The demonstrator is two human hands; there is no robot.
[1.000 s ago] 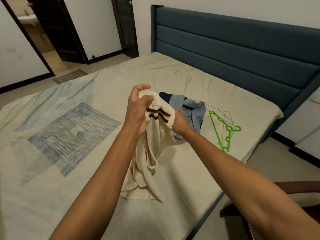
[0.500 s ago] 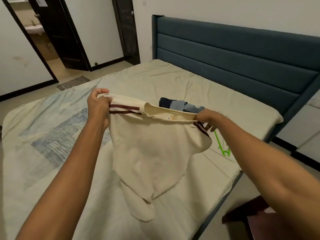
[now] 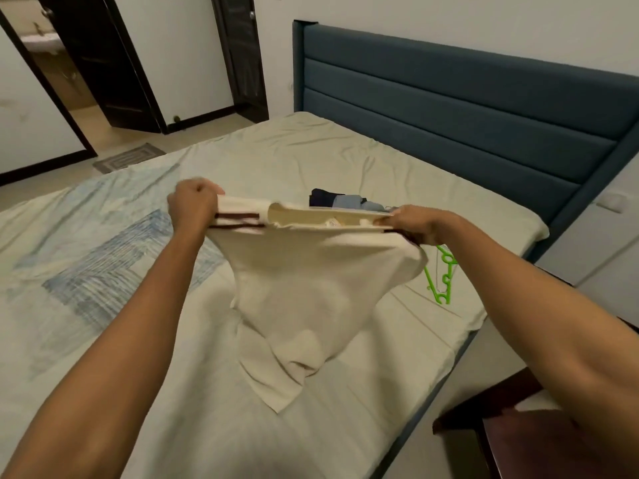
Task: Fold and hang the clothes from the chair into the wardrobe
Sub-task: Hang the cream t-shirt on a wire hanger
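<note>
Now two hands, left hand (image 3: pixel 193 205) and right hand (image 3: pixel 413 223), grip one cream shirt (image 3: pixel 311 281).

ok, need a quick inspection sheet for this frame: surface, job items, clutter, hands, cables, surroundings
Surface: bed with a wrinkled pale sheet, blue square print on its left part.
Job's things: cream shirt with dark stripes at the shoulders, held up by its top edge, its lower end trailing on the sheet; blue and dark clothes piled behind it; green hanger lying flat on the sheet, partly hidden by the shirt.
Clutter: nothing seen.
Hands: left hand grips the shirt's left shoulder; right hand pinches the right shoulder.
Cables: nothing seen.
Surroundings: blue padded headboard, dark open door, floor mat, dark wooden chair at lower right.
</note>
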